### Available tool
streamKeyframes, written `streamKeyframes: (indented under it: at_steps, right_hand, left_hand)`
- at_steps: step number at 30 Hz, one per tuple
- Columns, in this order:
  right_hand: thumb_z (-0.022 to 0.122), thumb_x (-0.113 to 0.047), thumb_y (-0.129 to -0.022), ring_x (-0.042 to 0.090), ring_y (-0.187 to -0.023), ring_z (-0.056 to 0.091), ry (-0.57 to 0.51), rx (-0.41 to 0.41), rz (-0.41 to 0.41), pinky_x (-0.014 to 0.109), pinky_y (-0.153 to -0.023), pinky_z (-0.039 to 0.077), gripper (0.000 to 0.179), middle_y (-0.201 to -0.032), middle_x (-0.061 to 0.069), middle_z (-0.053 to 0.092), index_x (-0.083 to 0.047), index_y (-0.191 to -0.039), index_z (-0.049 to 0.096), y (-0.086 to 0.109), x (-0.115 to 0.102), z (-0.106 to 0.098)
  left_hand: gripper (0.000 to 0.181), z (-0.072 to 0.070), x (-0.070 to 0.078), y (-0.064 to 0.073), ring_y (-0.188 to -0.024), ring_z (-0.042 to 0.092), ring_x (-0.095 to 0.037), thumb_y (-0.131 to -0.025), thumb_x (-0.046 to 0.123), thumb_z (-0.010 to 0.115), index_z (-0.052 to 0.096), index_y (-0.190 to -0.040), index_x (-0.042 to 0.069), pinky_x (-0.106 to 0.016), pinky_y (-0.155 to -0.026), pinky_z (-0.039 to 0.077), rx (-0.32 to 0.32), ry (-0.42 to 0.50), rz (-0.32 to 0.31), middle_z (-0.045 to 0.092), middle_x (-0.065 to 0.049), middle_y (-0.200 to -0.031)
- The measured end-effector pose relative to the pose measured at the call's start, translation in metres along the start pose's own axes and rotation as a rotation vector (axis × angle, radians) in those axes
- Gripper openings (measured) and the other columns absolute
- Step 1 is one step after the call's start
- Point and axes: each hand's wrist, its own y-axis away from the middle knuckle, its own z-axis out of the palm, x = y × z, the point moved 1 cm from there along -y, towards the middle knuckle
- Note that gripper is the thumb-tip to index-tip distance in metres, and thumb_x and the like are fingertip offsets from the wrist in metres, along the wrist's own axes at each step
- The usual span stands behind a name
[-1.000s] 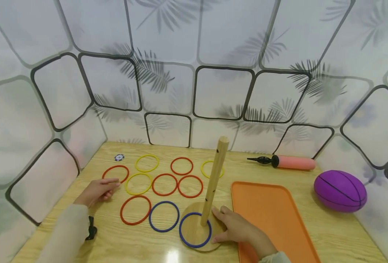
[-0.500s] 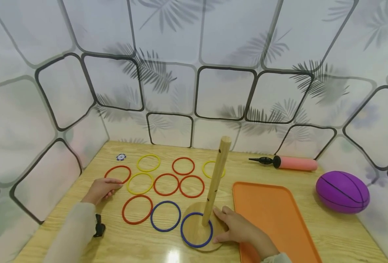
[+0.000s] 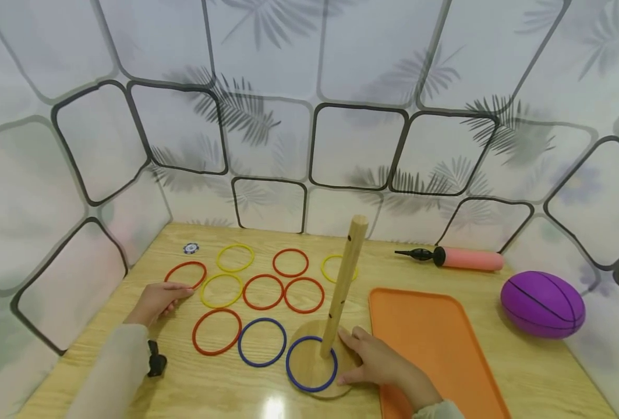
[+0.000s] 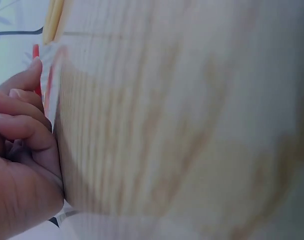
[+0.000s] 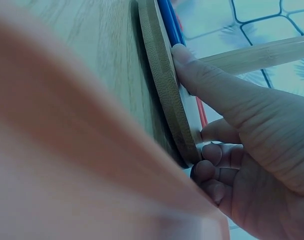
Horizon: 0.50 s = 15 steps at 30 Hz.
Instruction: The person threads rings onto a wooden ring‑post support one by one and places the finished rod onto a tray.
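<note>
My left hand (image 3: 159, 302) pinches the near edge of a thin red ring (image 3: 186, 263) at the left; its outer edge rests on the table in the left wrist view. A wooden ring stand (image 3: 345, 273) rises upright from a round base. One blue ring (image 3: 287, 363) lies on that base, around the foot of the pole. With thumb and index finger spread, my right hand (image 3: 379, 361) holds the right rim of the base. In the right wrist view the thumb (image 5: 184, 56) lies on top of the base, and the other fingers are curled beside its edge.
Several red, yellow and blue rings lie flat left of and behind the stand, including a blue ring (image 3: 257, 365). An orange tray (image 3: 424, 331) is right of the stand. Farther out are a pink hand pump (image 3: 469, 259), a purple ball (image 3: 542, 304) and a poker chip (image 3: 191, 248).
The whole scene shifts slightly with the head. Both hands stay nearly where they were, the left at the red ring and the right at the stand's base.
</note>
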Motion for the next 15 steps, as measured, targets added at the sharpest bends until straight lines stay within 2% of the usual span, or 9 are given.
streamKeyframes:
  at_steps: [4, 7, 12, 15]
  right_hand:
    - [0.073, -0.052, -0.076, 0.006, -0.064, 0.031, 0.010, 0.002, 0.004, 0.021, -0.055, 0.030, 0.095, -0.086, -0.002, 0.034, 0.004, -0.142, 0.036, -0.0025, -0.0009, -0.0018]
    - [0.073, -0.052, -0.075, 0.006, -0.064, 0.030, 0.014, -0.001, 0.005, 0.021, -0.055, 0.030, 0.095, -0.085, -0.002, 0.034, 0.004, -0.142, 0.036, -0.0029, -0.0005, -0.0020]
    - [0.073, -0.051, -0.076, 0.006, -0.064, 0.031, 0.015, 0.000, 0.002, 0.021, -0.055, 0.030, 0.095, -0.085, -0.002, 0.034, 0.004, -0.142, 0.035, -0.0028, 0.0004, -0.0014]
    - [0.073, -0.051, -0.076, 0.006, -0.064, 0.031, 0.006, -0.004, 0.002, 0.021, -0.056, 0.030, 0.095, -0.086, -0.002, 0.035, 0.004, -0.143, 0.034, -0.0023, 0.0000, -0.0019]
  left_hand:
    - [0.047, -0.0034, 0.0018, 0.0018, -0.053, 0.044, -0.004, -0.085, 0.032, 0.072, 0.064, -0.118, 0.000, -0.020, -0.048, 0.040, 0.030, 0.004, -0.003, 0.050, 0.007, -0.066]
    - [0.051, -0.0039, 0.0027, 0.0031, -0.055, 0.045, -0.004, -0.087, 0.033, 0.069, 0.060, -0.122, -0.003, -0.020, -0.049, 0.042, 0.041, 0.006, 0.024, 0.051, 0.007, -0.068]
    - [0.053, -0.0039, 0.0015, 0.0059, -0.057, 0.044, -0.005, -0.087, 0.038, 0.069, 0.062, -0.122, -0.002, -0.021, -0.051, 0.042, 0.055, 0.024, 0.042, 0.051, 0.008, -0.067]
    - [0.056, -0.0044, 0.0004, 0.0087, -0.064, 0.046, -0.006, -0.084, 0.043, 0.070, 0.064, -0.120, 0.002, -0.021, -0.056, 0.043, 0.075, 0.017, 0.054, 0.055, 0.012, -0.076]
